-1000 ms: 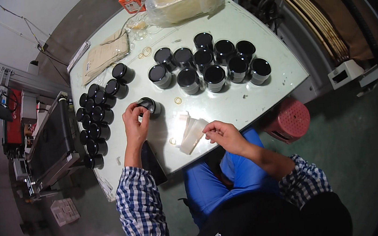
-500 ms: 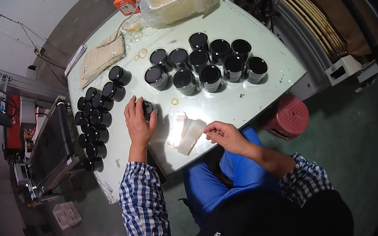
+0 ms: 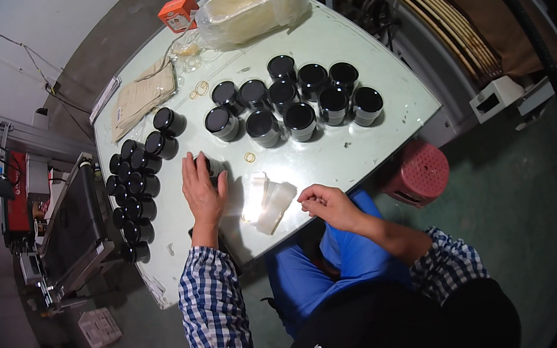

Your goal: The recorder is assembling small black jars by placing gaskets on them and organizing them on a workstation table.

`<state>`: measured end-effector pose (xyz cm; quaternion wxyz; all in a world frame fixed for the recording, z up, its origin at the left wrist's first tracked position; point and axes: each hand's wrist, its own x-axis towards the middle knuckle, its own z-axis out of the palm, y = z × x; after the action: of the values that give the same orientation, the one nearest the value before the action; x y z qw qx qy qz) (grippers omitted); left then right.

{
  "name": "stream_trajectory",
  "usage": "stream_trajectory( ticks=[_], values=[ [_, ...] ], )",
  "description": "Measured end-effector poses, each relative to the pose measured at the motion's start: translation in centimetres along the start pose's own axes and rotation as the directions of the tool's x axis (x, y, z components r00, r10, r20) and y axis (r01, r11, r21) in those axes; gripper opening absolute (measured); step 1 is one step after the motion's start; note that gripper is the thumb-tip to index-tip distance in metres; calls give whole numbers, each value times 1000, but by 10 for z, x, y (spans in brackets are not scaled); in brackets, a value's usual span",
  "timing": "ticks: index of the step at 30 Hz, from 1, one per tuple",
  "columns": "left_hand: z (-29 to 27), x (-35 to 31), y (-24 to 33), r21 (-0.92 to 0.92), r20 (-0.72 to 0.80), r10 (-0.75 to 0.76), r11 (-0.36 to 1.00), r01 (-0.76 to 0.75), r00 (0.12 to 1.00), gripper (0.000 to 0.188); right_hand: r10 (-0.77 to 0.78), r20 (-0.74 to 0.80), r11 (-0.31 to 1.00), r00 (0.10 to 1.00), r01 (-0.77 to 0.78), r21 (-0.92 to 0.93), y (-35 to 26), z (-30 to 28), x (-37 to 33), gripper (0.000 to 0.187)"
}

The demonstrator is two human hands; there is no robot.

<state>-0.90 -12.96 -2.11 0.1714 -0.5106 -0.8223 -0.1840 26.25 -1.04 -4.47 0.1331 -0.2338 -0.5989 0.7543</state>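
My left hand [image 3: 203, 191] is closed round a black-lidded jar [image 3: 214, 170] standing on the table, hiding most of it. My right hand [image 3: 328, 206] hovers by the table's front edge, its fingers curled and pinched together; whatever may be between the fingertips is too small to make out. Just left of those fingertips lies a loose stack of clear plastic sleeves [image 3: 276, 207], fanned out and shiny under the light. To the left of my left hand stand several black jars [image 3: 145, 185] in a cluster. Beyond the sleeves, several black-lidded jars [image 3: 299, 117] wrapped in clear film form another group.
The pale table [image 3: 385, 134] carries rubber bands [image 3: 249, 157], a brown paper stack [image 3: 143, 100], an orange box [image 3: 178, 14] and a plastic-wrapped tub [image 3: 250, 9]. A red stool [image 3: 419, 174] stands right of the table. At the left is a machine with a dark conveyor belt [image 3: 73, 227].
The view has shifted slightly, so the table's contents sit a little further left. My left hand stays on the jar. My right fingertips now show a small gap from the sleeves.
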Motion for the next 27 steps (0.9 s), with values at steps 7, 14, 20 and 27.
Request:
stream_trajectory(
  ticks=[7, 14, 20, 27],
  values=[
    [2, 1, -3, -220, 7, -239, 947, 235, 971, 81, 18, -25, 1000, 1000, -18, -1, -1, -12, -12, 17],
    [21, 22, 35, -328, -28, -265, 913, 241, 964, 89, 16, -106, 1000, 994, -14, 16, 12, -37, -49, 15],
    [25, 40, 43, -458, -44, -166, 880, 128, 985, 97, 29, -180, 999, 983, -35, -30, 31, -51, -72, 15],
    [4, 54, -72, -156, -30, -190, 971, 183, 981, 76, 49, -305, 930, 951, -155, -334, 87, -72, -122, 11]
  ],
)
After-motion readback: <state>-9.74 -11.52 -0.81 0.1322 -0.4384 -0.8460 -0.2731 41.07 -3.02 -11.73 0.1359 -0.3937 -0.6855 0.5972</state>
